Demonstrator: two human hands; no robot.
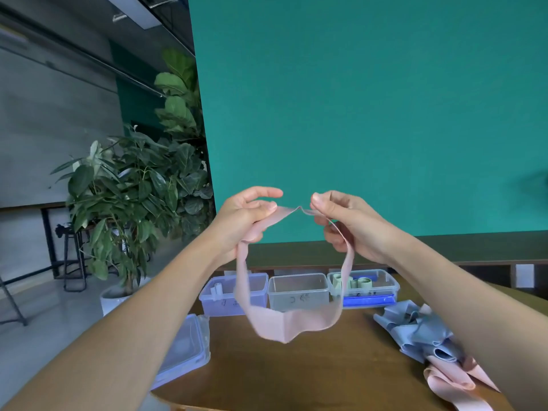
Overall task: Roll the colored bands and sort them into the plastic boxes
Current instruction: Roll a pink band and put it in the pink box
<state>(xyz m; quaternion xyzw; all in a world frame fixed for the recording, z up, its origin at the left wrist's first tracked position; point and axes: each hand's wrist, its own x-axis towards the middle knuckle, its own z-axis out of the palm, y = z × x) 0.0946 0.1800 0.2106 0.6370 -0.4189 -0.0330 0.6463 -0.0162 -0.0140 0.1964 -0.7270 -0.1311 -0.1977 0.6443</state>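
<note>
2 hands are seen in the middle of the frame, held up in front of a green wall [370,114]. 1 pink band [284,324] is held between them. The top of the band is pinched by the left hand [244,216] with thumb and fingers, and the other side is pinched by the right hand [345,223] the same way. The band is long, flat, soft and pale pink. It is twisted once at the top between the 2 hands, and it hangs down in a big loop. The bottom of the loop is seen in front of the boxes, above the brown worktop [296,378].

3 plastic boxes are lined up in a row at the lower middle of the frame. 1 small white roll is seen in the left box [231,295]. The middle box [298,293] is clear. Green rolls are seen in the right box [367,287], but they cannot be counted because the band hides part of them.

1 stack of box lids [185,351] lies at the lower left of the worktop. 1 pile of loose bands [430,342], blue and pink, lies at the lower right.

Big green plants [133,188] are seen at the left of the frame.
</note>
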